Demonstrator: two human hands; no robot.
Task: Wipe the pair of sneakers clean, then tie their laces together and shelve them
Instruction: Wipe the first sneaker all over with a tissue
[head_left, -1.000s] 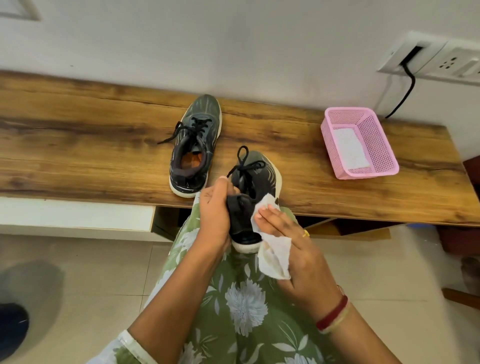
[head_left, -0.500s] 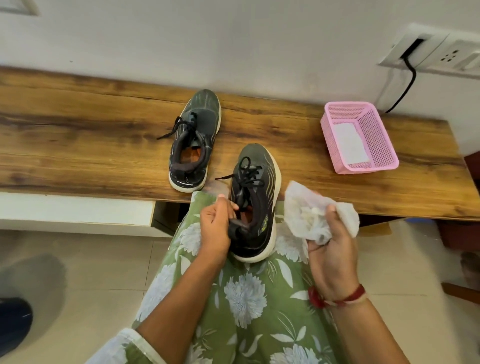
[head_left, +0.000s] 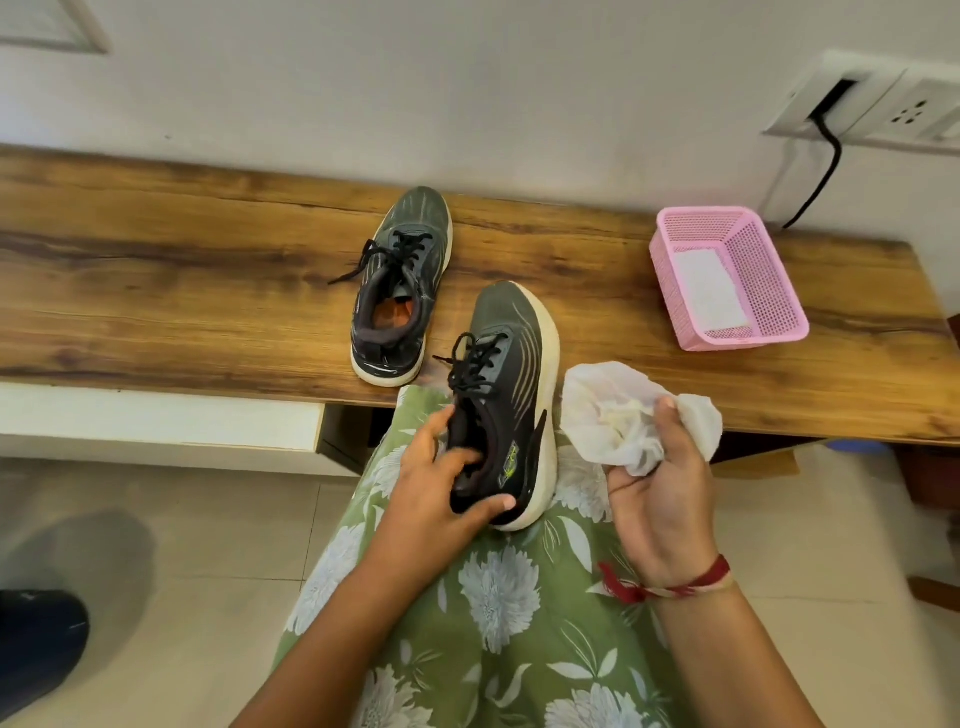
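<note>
**Two dark sneakers, one on the lap and one on the bench**

Two things lie between the camera and the work: the person's forearms and a green floral-print garment (head_left: 493, 597) spread over the lap. A long wooden bench top (head_left: 208, 291) runs along the white wall. At the right a white socket plate (head_left: 883, 104) is set in the wall, with a black cable (head_left: 821, 176) hanging from it. A dark rounded object (head_left: 36, 649) sits on the tiled floor at lower left, cut by the frame edge.

On the bench's right end stands a pink plastic mesh basket (head_left: 769, 270) with a flat white sheet (head_left: 709, 291) on its bottom.

The nearer grey-black sneaker with a pale sole (head_left: 514, 364) rests on the lap, its toe over the bench's front edge. Its long axis runs from the person toward the wall, toe away. The left hand (head_left: 441, 483) grips its heel, fingers at the collar opening and thumb on the outer side. The right hand (head_left: 665, 499), palm toward the camera, curls its fingers round a crumpled white wipe (head_left: 608, 410) just right of that shoe. The second matching sneaker (head_left: 410, 270) stands on the bench, toe to the wall, its laces loose to the left.
</note>
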